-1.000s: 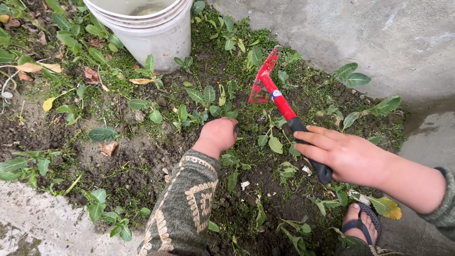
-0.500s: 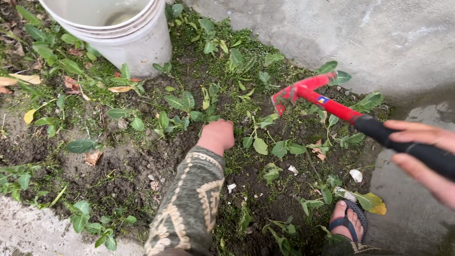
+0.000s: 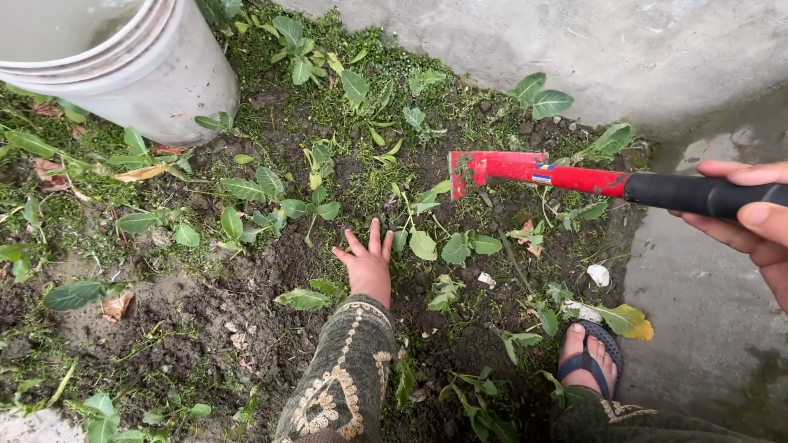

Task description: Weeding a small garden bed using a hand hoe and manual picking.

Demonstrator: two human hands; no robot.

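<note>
Left hand: the left hand point(image 3: 367, 264) lies flat on the dark soil near the middle of the garden bed point(image 3: 205, 328), fingers spread and released, holding nothing; spread like that, it looks to be propping the person's reach or feeling among the plants.

Right hand: the right hand point(image 3: 751, 221) comes in from the right edge of the view with its fingers curled around the black grip of the hand hoe point(image 3: 574, 179), a loose clasp, fingertips showing above and below the handle.

Hand hoe: red head and shaft, black handle, held nearly level above the bed. The blade end points left and hangs over the seedlings, well apart from the left hand. Whether the blade touches the ground I cannot tell.

Seedlings: small broad-leaved seedlings point(image 3: 423, 244) stand scattered through the soil, some just beside the left fingertips, amid low weeds.

Bucket: a white plastic bucket point(image 3: 156, 74) stands at the bed's far left corner, open mouth up, within arm's reach of the work.

Concrete: a concrete edge point(image 3: 624, 49) bounds the bed along its far and right sides; the hoe handle crosses over the right border.

Foot: a foot in a sandal point(image 3: 591, 361) is planted at the bed's near right edge, where the person steadies themself close to the plants.
</note>
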